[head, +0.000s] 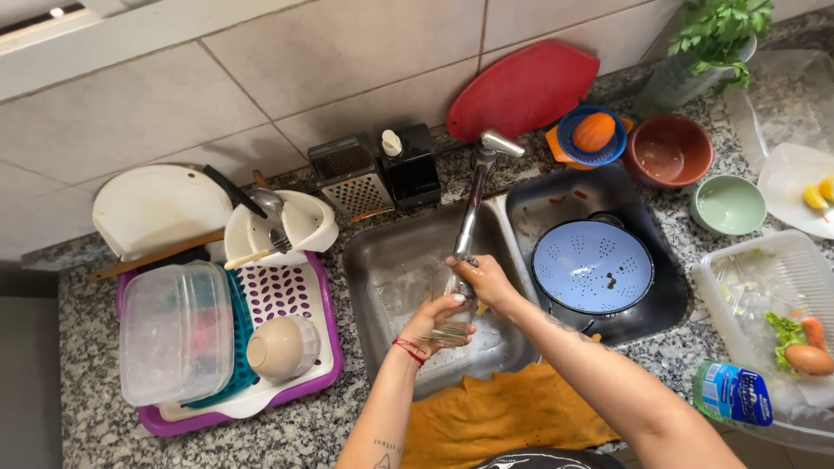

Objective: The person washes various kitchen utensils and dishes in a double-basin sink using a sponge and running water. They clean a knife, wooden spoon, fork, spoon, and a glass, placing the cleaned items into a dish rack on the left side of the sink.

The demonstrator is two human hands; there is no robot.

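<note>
Glass is the risk: the clear tumbler [449, 331], held low over the left sink [382, 260] under the tap [473, 208], is wet and could slip and crack on the steel. The left hand [434, 317] cups it from below, fingers wrapped around it. The right hand [486, 280] reaches in from above, fingers curled at its rim.

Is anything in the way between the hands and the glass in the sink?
No. Both hands already touch the clear glass: the left hand cups it from below, the right hand grips it from above, under the tap. Nothing visible sits between them.
</note>
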